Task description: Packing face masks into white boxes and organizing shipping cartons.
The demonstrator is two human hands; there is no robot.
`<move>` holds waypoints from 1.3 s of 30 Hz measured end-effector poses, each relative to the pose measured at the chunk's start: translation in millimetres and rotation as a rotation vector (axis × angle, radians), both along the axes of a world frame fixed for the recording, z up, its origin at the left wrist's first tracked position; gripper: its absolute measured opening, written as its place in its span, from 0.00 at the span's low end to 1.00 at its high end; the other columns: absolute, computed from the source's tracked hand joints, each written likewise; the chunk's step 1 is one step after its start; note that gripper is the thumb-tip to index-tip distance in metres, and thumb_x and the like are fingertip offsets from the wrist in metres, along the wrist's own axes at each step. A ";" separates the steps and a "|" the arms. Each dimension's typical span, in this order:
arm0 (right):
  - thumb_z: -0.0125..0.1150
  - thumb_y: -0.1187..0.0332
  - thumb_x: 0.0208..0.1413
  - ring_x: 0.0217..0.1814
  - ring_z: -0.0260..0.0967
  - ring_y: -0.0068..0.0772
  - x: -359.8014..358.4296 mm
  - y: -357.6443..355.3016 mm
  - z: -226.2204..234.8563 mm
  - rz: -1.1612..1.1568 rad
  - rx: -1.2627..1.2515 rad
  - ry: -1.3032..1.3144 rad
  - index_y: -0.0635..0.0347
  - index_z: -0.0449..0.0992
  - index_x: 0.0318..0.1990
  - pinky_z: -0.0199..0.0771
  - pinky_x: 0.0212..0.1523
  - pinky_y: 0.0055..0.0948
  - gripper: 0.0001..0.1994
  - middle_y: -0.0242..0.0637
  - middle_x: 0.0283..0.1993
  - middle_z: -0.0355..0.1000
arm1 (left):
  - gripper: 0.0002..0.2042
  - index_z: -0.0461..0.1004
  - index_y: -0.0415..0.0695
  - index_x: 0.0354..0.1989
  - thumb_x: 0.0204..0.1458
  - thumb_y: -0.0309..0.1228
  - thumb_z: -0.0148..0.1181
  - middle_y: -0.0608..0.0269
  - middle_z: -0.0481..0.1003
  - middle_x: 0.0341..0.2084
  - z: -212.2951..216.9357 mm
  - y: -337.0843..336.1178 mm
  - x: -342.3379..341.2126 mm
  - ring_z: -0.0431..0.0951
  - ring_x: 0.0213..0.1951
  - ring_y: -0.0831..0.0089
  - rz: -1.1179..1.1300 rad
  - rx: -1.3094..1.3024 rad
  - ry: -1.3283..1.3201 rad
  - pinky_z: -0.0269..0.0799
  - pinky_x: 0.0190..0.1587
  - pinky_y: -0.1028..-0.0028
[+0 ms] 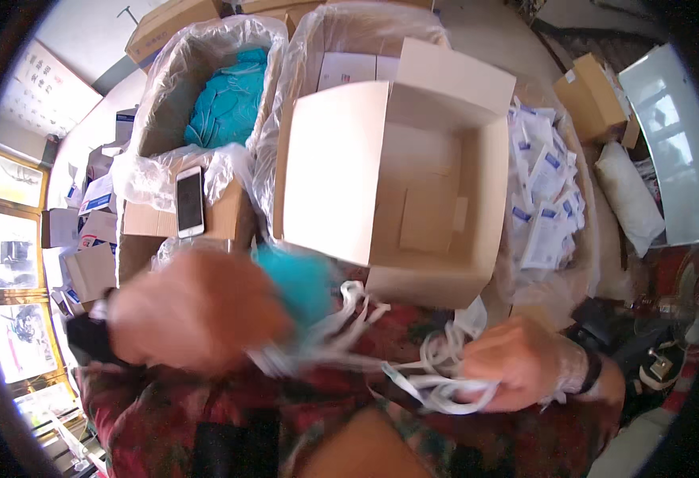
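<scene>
My left hand (198, 311) is closed and blurred by motion, with a soft teal piece (298, 283) at its fingertips that seems held there. Its fingers are too smeared to make out singly. Across my lap, my right hand (517, 362) is closed round a loose bunch of white cords (445, 386), whose loops hang out on its left side. Pale strands run stretched between the two hands. More white loops (357, 299) lie between them, just below an open cardboard box (433, 215).
A plastic-lined carton (154, 119) at the upper left holds a heap of teal pieces (230, 99). A phone (190, 201) rests on a cardboard flap before it. At the right, a plastic-lined container holds white packets (549, 171). Small cartons (90, 275) pile up on the left.
</scene>
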State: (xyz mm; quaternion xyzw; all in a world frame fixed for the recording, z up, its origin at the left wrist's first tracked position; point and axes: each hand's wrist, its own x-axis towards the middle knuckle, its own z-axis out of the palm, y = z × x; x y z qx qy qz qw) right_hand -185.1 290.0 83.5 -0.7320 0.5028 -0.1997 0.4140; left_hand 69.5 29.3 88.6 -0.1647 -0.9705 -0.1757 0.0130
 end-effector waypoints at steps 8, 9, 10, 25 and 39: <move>0.54 0.60 0.60 0.22 0.55 0.17 -31.2 -48.7 -75.9 -0.853 0.041 -0.926 0.56 0.67 0.31 0.54 0.22 0.19 0.10 0.27 0.23 0.63 | 0.18 0.65 0.40 0.31 0.27 0.23 0.62 0.53 0.70 0.28 -24.9 -13.1 -54.0 0.72 0.32 0.50 0.429 -0.193 0.288 0.70 0.34 0.58; 0.54 0.59 0.60 0.23 0.56 0.17 -31.8 -56.3 -89.5 -0.787 -0.023 -1.017 0.55 0.67 0.32 0.54 0.22 0.19 0.11 0.27 0.23 0.63 | 0.18 0.65 0.40 0.31 0.27 0.23 0.62 0.53 0.70 0.28 -22.6 -11.1 -59.9 0.72 0.32 0.50 0.423 -0.195 0.285 0.70 0.34 0.58; 0.55 0.57 0.59 0.24 0.59 0.17 -25.0 -62.2 -100.2 -0.770 -0.053 -1.141 0.56 0.69 0.35 0.57 0.23 0.18 0.12 0.30 0.26 0.68 | 0.18 0.64 0.40 0.31 0.27 0.23 0.62 0.53 0.69 0.28 -18.9 -8.2 -65.2 0.72 0.32 0.51 0.419 -0.193 0.304 0.70 0.33 0.59; 0.60 0.68 0.55 0.34 0.67 0.16 13.4 -73.6 -87.0 -0.623 0.214 -0.899 0.58 0.74 0.42 0.67 0.37 0.19 0.09 0.24 0.33 0.72 | 0.16 0.64 0.42 0.31 0.33 0.26 0.63 0.56 0.70 0.28 -20.5 10.8 -104.0 0.73 0.34 0.53 0.386 -0.270 0.339 0.71 0.32 0.60; 0.61 0.64 0.49 0.28 0.71 0.39 7.3 -64.0 -34.5 -0.432 -0.655 0.763 0.57 0.70 0.32 0.72 0.27 0.38 0.09 0.36 0.24 0.66 | 0.18 0.66 0.42 0.32 0.34 0.34 0.64 0.56 0.69 0.23 -33.8 28.0 -87.0 0.74 0.29 0.55 0.160 0.021 0.053 0.70 0.30 0.60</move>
